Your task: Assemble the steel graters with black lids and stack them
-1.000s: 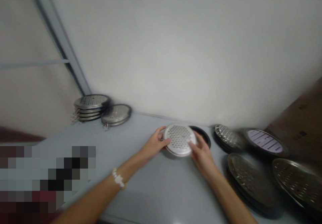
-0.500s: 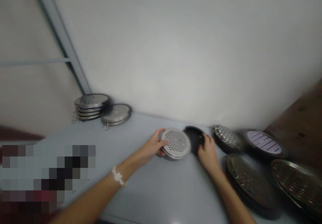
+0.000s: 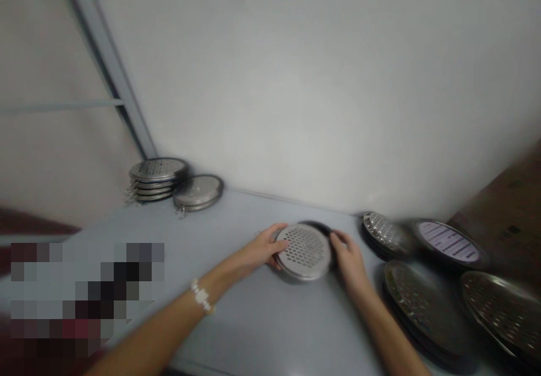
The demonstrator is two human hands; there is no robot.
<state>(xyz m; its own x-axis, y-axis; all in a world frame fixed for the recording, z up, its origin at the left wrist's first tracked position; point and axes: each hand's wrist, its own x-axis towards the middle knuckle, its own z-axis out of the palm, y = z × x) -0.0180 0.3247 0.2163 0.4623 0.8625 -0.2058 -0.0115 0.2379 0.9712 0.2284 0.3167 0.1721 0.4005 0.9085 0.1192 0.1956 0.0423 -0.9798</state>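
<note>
My left hand grips the left edge of a round perforated metal plate, its thumb on top. The plate is tilted a little and held over the table. Behind its upper right edge shows a black round piece, mostly covered by the plate. My right hand has its fingers closed on the right side of the black piece. Whether plate and black piece are joined, I cannot tell.
At the back left stands a stack of similar plates with metal clasps, beside a shorter stack. On the right lie grater-like discs, a larger disc, another disc and a labelled round piece. A wall rises behind the table.
The perforated plate has moved right and slightly down, over the black piece. My right hand stays at the black piece's right edge; the two hands are closer together.
</note>
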